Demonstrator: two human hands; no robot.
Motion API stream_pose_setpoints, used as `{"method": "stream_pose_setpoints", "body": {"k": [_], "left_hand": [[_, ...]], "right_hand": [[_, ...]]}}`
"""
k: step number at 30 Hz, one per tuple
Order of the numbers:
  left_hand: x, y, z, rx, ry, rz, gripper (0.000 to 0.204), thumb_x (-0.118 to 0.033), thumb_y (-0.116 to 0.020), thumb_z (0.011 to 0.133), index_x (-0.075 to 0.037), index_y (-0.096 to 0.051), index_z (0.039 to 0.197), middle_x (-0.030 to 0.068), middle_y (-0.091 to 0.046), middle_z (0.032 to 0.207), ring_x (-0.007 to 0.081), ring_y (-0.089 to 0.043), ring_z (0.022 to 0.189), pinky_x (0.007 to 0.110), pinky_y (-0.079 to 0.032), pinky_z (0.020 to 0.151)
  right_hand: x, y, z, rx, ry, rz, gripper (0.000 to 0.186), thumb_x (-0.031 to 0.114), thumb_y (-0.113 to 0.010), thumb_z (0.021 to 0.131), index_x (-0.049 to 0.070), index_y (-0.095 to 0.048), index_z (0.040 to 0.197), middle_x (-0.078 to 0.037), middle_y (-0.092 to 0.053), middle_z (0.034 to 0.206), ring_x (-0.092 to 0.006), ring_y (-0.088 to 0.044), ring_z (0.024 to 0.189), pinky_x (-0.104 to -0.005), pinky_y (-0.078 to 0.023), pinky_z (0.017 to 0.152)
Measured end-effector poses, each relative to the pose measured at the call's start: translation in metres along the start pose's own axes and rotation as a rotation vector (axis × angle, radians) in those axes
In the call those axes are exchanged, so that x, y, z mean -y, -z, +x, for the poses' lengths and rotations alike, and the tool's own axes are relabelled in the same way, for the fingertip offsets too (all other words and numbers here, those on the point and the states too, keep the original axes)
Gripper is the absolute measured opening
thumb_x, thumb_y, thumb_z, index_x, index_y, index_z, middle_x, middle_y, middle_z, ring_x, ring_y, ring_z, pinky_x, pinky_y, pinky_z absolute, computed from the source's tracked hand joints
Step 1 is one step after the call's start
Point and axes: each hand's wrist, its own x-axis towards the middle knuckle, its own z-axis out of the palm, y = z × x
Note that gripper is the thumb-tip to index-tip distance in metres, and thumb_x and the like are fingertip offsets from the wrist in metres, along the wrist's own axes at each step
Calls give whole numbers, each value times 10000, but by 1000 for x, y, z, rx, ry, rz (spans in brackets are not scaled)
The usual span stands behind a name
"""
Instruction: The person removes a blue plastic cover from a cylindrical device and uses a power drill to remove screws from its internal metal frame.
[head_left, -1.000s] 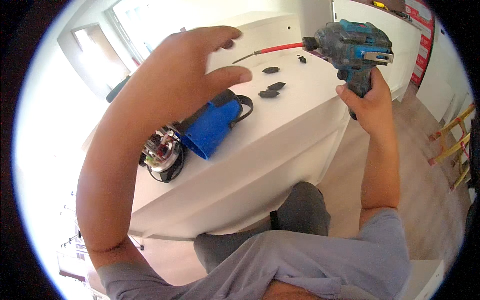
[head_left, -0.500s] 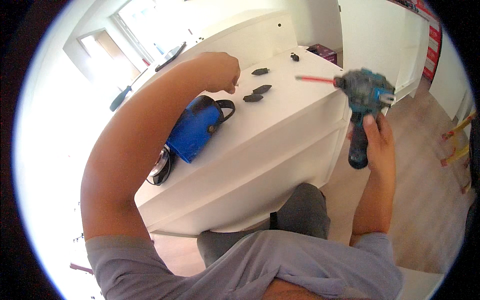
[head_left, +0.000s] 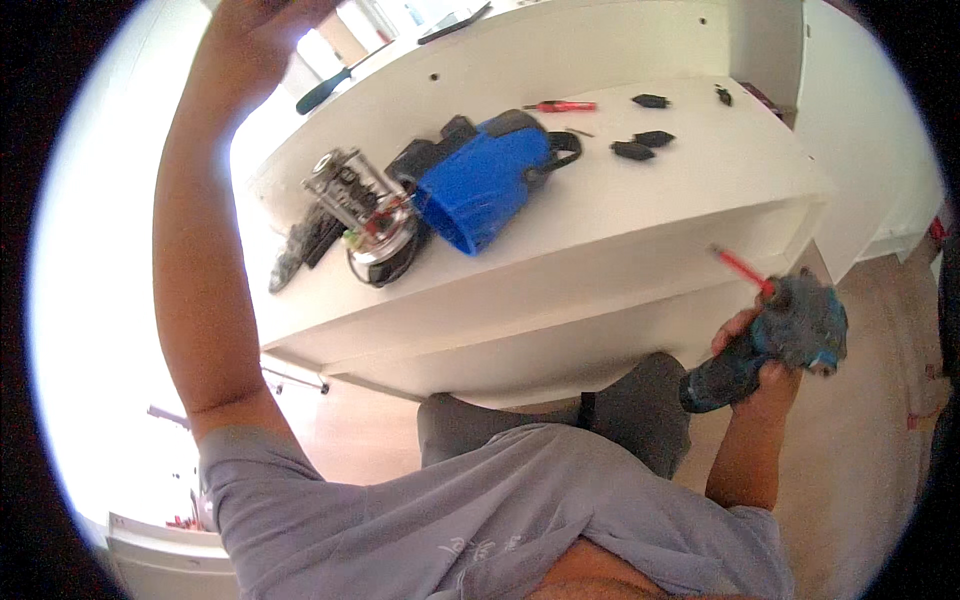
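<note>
My right hand [head_left: 768, 385] is closed round the grip of a teal and black cordless drill [head_left: 800, 322]. The drill has a long red bit [head_left: 742, 268] and is held in front of the white cabinet, at the right. My left hand [head_left: 255, 45] is raised at the upper left, cut by the picture's upper edge, so its fingers show too little to read. Below that hand, a screwdriver with a dark teal handle [head_left: 322, 93] lies at the board's far side. A blue cylindrical case [head_left: 488, 180] with a black strap lies on the white top, beside an upright metal mechanism [head_left: 360, 205] on a round base.
The white cabinet top [head_left: 640, 195] carries a red pen-like tool [head_left: 565, 106], several small black pointed pieces [head_left: 653, 138] and a grey-black bundle [head_left: 310, 240]. A raised white board [head_left: 560, 55] runs along its back, with a dark flat device [head_left: 455, 22] beyond.
My left hand has lifted away from the cabinet top toward the upper left, uncovering the metal mechanism and red tool. My right hand has lowered the drill and tilted it. The view has shifted.
</note>
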Motion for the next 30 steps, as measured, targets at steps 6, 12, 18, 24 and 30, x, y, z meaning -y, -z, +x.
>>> {"method": "stream_pose_setpoints", "body": {"k": [6, 12, 18, 24, 30], "left_hand": [[24, -43, -132, -409, 333, -689, 690, -516, -538, 1034, 41, -511, 1440, 266, -574, 1429, 405, -538, 1367, 527, -453, 1127], [4, -108, -158, -238, 426, -1189, 1180, -753, -775, 736, -9, -372, 1559, 263, -437, 1556, 415, -390, 1479, 562, -368, 1194], [4, -123, -156, 30, 316, -1403, 1232, -594, -924, 642, 13, -363, 1555, 264, -569, 1420, 355, -575, 1329, 477, -487, 1109], [-1, -149, -168, 55, 362, -1526, 1035, -337, -974, 686, 26, -441, 1496, 204, -675, 1308, 296, -675, 1202, 399, -527, 1063], [-10, -148, -168, 15, 390, -1655, 940, -334, -959, 709, 29, -500, 1445, 183, -692, 1287, 270, -686, 1175, 384, -529, 1053]], "right_hand": [[12, -65, 22, 722, 194, -1061, 366, 347, -780, 861, 74, -663, 1074, -97, -706, 999, -252, -687, 875, -404, -561, 811], [-11, -125, 20, 705, 547, -1247, 190, 151, -737, 938, 104, -688, 1116, -69, -705, 1120, -216, -668, 1094, -363, -569, 891], [-32, -148, 13, 402, 329, -950, 398, 289, -811, 859, 189, -716, 1232, -71, -739, 1200, -295, -709, 1099, -434, -562, 935], [-42, -155, 18, 469, 394, -1114, 439, 342, -814, 835, 197, -717, 1238, -65, -734, 1217, -305, -703, 1101, -456, -538, 959], [-33, -162, 30, 613, 546, -1341, 520, 253, -810, 834, 188, -648, 1324, -101, -669, 1335, -308, -654, 1204, -466, -531, 1012]]}}
